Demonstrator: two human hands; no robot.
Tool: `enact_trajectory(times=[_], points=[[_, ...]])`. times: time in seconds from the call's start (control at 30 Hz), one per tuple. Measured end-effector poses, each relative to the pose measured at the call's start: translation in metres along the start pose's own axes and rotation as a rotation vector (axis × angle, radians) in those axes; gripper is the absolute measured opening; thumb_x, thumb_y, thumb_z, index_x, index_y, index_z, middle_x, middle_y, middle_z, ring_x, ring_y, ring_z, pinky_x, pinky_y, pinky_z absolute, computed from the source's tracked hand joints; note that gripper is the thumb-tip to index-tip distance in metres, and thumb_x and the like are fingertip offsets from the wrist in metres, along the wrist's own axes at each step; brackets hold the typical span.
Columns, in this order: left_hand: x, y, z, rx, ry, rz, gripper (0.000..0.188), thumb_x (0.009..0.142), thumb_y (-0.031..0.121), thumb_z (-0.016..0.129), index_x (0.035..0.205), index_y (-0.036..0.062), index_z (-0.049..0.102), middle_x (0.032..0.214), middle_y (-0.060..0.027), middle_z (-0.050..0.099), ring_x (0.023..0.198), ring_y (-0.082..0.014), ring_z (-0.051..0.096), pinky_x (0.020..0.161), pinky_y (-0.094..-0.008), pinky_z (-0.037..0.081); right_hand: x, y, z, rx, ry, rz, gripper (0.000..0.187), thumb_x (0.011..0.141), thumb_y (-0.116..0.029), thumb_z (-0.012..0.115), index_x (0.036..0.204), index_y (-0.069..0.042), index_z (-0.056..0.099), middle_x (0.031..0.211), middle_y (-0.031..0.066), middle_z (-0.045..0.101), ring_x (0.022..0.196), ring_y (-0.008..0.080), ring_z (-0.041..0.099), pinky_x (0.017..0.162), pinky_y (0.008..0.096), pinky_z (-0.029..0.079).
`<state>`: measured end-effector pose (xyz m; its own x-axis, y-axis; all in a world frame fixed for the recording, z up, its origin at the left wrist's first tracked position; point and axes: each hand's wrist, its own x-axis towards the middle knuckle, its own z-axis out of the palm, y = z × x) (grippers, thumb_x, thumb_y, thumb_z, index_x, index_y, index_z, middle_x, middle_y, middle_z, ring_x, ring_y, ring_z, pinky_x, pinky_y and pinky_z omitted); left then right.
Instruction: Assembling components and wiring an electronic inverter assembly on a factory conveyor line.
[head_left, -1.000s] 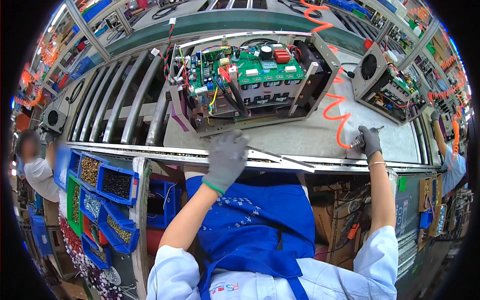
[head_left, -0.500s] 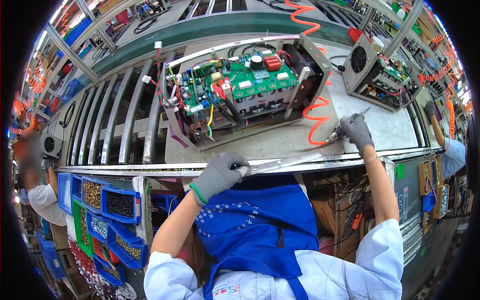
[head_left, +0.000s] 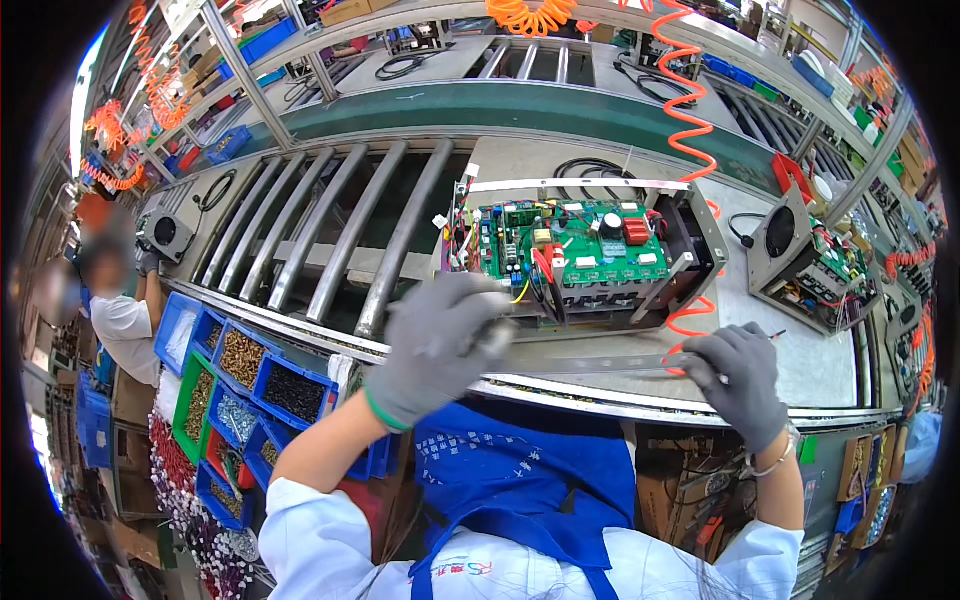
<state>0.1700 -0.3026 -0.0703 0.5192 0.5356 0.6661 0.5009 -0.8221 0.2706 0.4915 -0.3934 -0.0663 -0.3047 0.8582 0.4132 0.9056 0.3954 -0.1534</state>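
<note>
My right hand, in a grey glove, is closed around a pneumatic screwdriver, mostly hidden by the palm; its thin bit sticks out to the right. The orange coiled hose runs down to the hand. A flat metal strip lies along the bench's near edge between my hands. My left hand, gloved with a green cuff, hovers near the strip's left end; its bent fingers are blurred, so its hold is unclear. Beyond stands an open metal chassis carrying a green circuit board with wires.
Steel conveyor rollers lie to the left. Blue and green bins of screws stand at the lower left. A second open unit with a fan sits at the right. A co-worker works at the far left. Metal posts and shelving rise behind.
My view has shifted, so the chassis appears lower and further right. My left hand has lifted from the strip's left end in a blur. My right hand has come closer to the strip, tool still in it.
</note>
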Motion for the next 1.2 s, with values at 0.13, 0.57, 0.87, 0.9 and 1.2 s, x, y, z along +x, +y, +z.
enact_trajectory(times=[0.13, 0.57, 0.87, 0.9, 1.2], points=[[-0.011, -0.006, -0.01, 0.083, -0.148, -0.129, 0.03, 0.073, 0.018, 0.07, 0.1, 0.0078, 0.062, 0.083, -0.0098, 0.062, 0.074, -0.0253, 0.063, 0.064, -0.033, 0.051, -0.014, 0.021, -0.004, 0.038, -0.059, 0.094, 0.015, 0.074, -0.026, 0.069, 0.08, -0.013, 0.065, 0.065, 0.004, 0.059, 0.062, 0.0232, 0.057, 0.061, 0.035, 0.037], [0.081, -0.102, 0.026, 0.162, -0.33, 0.064, 0.013, 0.077, 0.032, 0.065, 0.078, 0.021, 0.071, 0.089, -0.0006, 0.066, 0.095, -0.0183, 0.058, 0.095, -0.0428, 0.036, 0.017, 0.008, 0.001, 0.085, -0.013, 0.207, 0.027, 0.067, -0.031, 0.074, 0.083, -0.011, 0.067, 0.064, 0.0037, 0.06, 0.059, 0.0214, 0.057, 0.061, 0.0336, 0.037], [0.073, -0.104, 0.009, 0.081, -0.187, 0.015, 0.04, 0.074, 0.037, 0.069, 0.106, 0.0143, 0.064, 0.105, -0.0074, 0.062, 0.104, -0.0268, 0.055, 0.101, -0.045, 0.033, 0.047, 0.011, 0.024, 0.198, 0.057, 0.234, 0.025, 0.072, -0.028, 0.072, 0.085, -0.007, 0.067, 0.07, 0.0089, 0.062, 0.061, 0.0257, 0.058, 0.058, 0.0344, 0.042], [0.064, -0.098, -0.006, 0.165, 0.085, 0.122, 0.043, 0.074, 0.039, 0.069, 0.106, 0.0105, 0.061, 0.105, -0.0095, 0.06, 0.104, -0.0285, 0.054, 0.099, -0.0448, 0.035, 0.045, 0.016, 0.023, 0.16, 0.065, 0.169, 0.023, 0.074, -0.024, 0.071, 0.086, -0.005, 0.067, 0.068, 0.0064, 0.063, 0.059, 0.0217, 0.058, 0.057, 0.0324, 0.043], [0.002, -0.049, 0.007, 0.361, 0.06, -0.151, 0.086, 0.051, 0.053, 0.078, 0.117, 0.0034, 0.051, 0.123, -0.0142, 0.047, 0.119, -0.0323, 0.04, 0.104, -0.0459, 0.025, 0.018, 0.004, 0.037, 1.274, 0.077, 0.525, 0.042, 0.081, -0.014, 0.062, 0.116, 0.006, 0.051, 0.09, 0.0133, 0.064, 0.083, 0.0203, 0.063, 0.08, 0.0343, 0.05]])
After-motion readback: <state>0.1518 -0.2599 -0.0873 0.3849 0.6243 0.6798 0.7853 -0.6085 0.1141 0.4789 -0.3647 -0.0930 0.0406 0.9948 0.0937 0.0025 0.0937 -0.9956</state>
